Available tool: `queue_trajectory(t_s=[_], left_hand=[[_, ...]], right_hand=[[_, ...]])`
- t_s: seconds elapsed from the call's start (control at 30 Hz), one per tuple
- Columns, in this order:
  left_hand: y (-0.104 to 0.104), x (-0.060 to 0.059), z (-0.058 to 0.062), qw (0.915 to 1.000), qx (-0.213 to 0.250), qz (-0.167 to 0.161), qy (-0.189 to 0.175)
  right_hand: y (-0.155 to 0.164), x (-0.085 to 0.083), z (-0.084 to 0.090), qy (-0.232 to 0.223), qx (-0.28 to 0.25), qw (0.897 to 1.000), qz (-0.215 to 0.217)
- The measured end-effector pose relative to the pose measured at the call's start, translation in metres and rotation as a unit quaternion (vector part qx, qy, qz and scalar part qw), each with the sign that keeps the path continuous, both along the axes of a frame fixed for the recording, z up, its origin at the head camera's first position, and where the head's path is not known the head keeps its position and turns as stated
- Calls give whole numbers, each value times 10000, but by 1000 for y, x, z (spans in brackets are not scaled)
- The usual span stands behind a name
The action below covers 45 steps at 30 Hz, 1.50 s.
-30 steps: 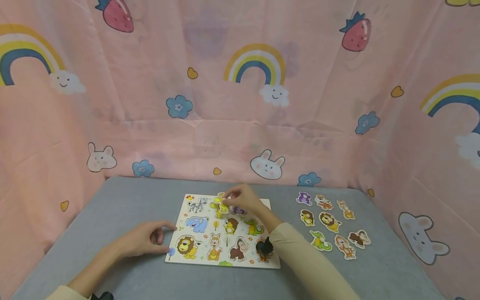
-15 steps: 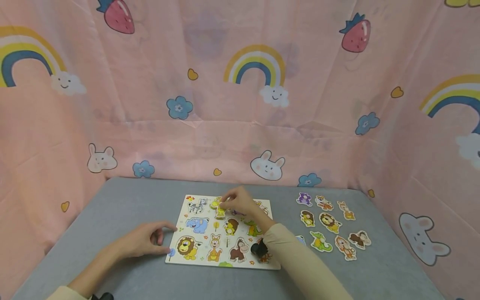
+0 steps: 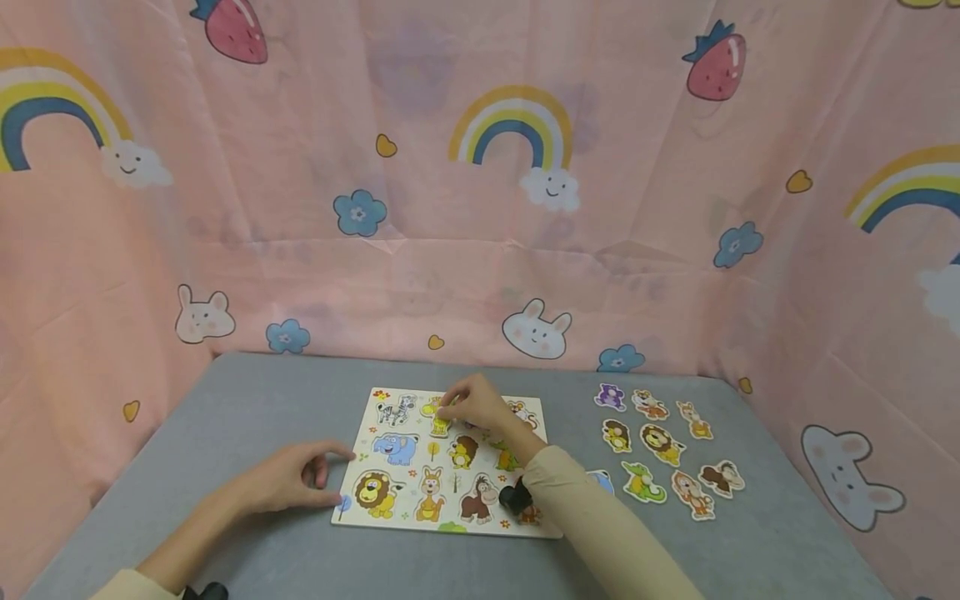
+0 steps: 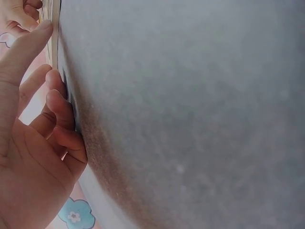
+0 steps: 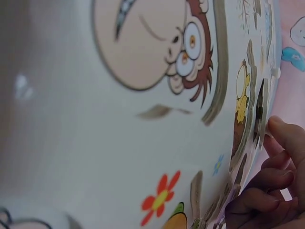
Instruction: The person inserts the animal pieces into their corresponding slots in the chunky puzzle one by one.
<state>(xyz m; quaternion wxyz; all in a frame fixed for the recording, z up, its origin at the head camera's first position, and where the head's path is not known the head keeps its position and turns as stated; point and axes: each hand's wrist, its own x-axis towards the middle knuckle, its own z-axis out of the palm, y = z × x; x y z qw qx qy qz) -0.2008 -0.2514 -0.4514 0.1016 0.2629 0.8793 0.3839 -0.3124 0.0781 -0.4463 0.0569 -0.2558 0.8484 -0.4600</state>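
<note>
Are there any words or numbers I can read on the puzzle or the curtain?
None: the puzzle board and the loose animal pieces show only pictures.
None: the pink curtain shows only rainbows, strawberries, bunnies and flowers.

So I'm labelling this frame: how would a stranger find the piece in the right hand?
Start at the white puzzle board on the grey table. In its top row, right of the zebra, the right hand pinches the giraffe piece, the only tall yellow one.

No words, numbers or brand marks can be read anywhere; the puzzle board (image 3: 420, 467) and the pink curtain (image 3: 645, 275) carry only cartoon pictures.
</note>
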Motion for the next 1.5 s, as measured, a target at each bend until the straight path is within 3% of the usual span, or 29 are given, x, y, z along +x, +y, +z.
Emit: queue_trajectory(t_s=[0.8,1.5], left_hand=[[-1,0,0,10000,-61,-26,43],[-1,-1,-1,9999,-87,-71,83]], right_hand=[[-3,0,2,-326,159,9993,-119],[-2,-1,3,-249,124,9996,-64]])
